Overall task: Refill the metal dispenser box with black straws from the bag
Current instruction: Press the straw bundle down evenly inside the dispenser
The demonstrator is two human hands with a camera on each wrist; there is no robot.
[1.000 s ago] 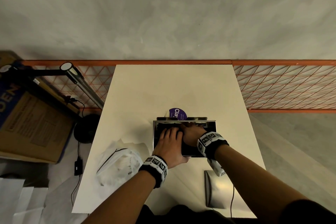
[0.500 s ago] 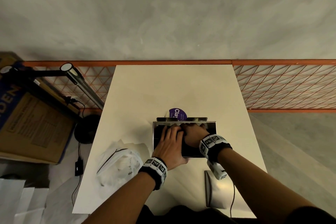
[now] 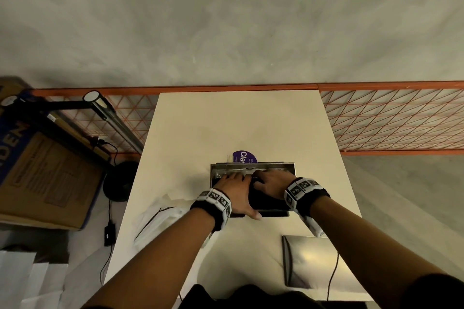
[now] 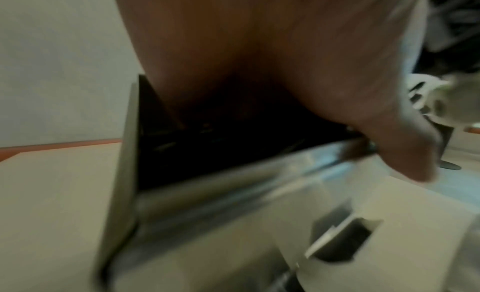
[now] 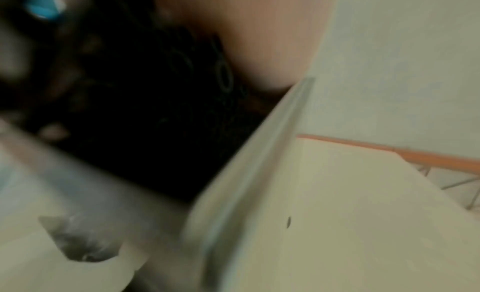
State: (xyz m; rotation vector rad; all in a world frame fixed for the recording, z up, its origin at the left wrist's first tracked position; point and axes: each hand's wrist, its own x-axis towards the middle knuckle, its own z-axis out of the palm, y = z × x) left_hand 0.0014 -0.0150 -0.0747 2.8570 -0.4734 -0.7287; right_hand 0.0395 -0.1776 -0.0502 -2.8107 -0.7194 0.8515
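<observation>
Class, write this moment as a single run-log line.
stage: settling black straws in open metal dispenser box | left hand: flat on straws | right hand: on straws | white plastic bag: on table, left of box

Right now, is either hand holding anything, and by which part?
Cannot tell: both hands lie on the black straws inside the metal box, fingers hidden.

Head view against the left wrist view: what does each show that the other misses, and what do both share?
Only the head view shows the right hand, the crumpled white plastic bag, the flat metal lid and the purple round label. Only the left wrist view shows a rectangular slot in the box's near face. Both show the left hand reaching into the open metal dispenser box, the black straws inside, and the cream table.
</observation>
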